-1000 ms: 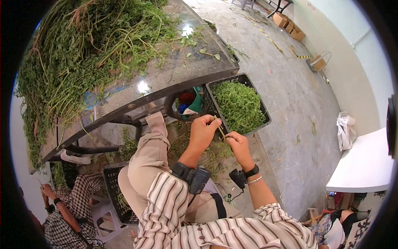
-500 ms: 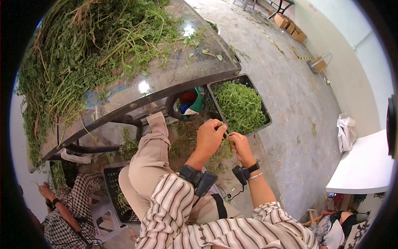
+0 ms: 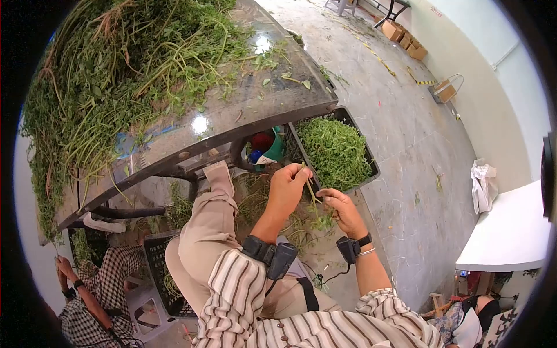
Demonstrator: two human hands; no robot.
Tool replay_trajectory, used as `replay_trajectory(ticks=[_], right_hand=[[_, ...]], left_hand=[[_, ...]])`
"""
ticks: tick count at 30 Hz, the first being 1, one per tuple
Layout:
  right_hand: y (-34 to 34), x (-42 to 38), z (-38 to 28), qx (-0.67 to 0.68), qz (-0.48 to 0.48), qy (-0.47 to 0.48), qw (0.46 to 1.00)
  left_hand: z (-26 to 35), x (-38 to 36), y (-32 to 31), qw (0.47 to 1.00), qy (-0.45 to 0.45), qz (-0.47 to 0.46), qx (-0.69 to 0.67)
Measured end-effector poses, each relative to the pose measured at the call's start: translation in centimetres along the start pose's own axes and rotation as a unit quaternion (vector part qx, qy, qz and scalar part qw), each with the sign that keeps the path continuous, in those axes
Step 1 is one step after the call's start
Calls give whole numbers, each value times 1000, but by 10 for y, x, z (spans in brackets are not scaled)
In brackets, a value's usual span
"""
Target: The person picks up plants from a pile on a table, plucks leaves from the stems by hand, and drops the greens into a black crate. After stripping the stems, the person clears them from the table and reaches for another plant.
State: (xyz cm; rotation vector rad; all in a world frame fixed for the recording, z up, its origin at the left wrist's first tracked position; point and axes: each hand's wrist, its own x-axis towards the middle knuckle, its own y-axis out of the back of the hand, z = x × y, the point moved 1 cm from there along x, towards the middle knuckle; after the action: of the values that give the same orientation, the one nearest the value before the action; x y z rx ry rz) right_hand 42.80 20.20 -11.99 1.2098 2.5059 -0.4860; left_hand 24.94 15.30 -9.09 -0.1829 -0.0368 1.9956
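Note:
My left hand (image 3: 288, 184) is closed, pinching the upper end of a thin green plant stem (image 3: 310, 184) between thumb and fingers. The stem slants down, with leaves (image 3: 321, 221) at its lower end. Beside it is my right hand (image 3: 346, 213), its thumb and forefinger slightly apart close to the stem; its other fingers curl near the leaves. Just beyond both hands stands a black crate (image 3: 376, 173) holding a heap of picked green sprigs (image 3: 333, 149).
A large pile of leafy stems (image 3: 133, 75) covers much of the table (image 3: 232, 116) at left. Beneath its edge sits a green bucket (image 3: 276, 152). Another black crate (image 3: 154, 255) is by my leg. A co-worker's hand (image 3: 65, 268) shows at lower left; a white table (image 3: 505, 232) stands right.
My right hand has moved down and away from my left hand, its fingers loosening. More of the stem now shows between the hands, with leaves hanging below.

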Motion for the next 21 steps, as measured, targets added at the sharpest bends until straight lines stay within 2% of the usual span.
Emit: replay_trajectory(ticks=[10,14,16,21], right_hand=[[-26,-3,-8,-6,-99,-14,995],[-24,3,4,-20,-39,13,999],[-19,7,11,-20,-6,18,1000],[-6,4,28,88,107,-37,990]], left_hand=[[1,-2,3,999,-9,-29,10],[1,-3,2,999,-14,-26,24],[-1,-5,0,996,-33,-11,86],[11,-5,6,998,-26,20,45]])
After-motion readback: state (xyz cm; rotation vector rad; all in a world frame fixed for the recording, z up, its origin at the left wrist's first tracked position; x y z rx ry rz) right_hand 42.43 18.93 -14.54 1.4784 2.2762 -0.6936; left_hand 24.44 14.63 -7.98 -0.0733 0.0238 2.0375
